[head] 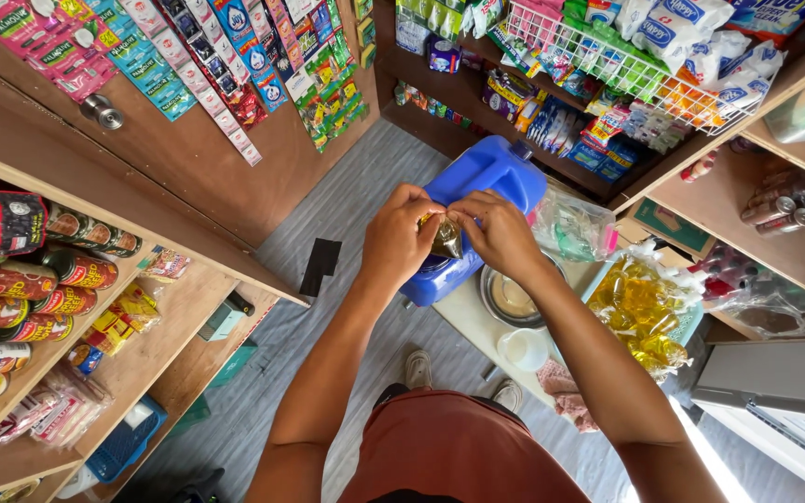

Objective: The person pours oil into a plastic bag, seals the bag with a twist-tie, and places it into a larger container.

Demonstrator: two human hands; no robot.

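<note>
Bright, even daylight fills the shop, w/ the strongest light coming in low on the right, where the floor (710,456) blows out to white glare next to the white cabinet (780,391). Soft shadows only, e.g. under the wooden shelves (156,326) on the left; the cans' (58,270) recess looks dim. Wide-angle lens bends shelf lines near the edges, centre is sharp, corners slightly soft; mild sheen on the blue jug (482,172) and the bag of yellow packets (640,312).

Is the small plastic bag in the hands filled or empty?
Filled: the small bag bulges with dark yellowish liquid, pinched at its top by the left hand and right hand.
</note>
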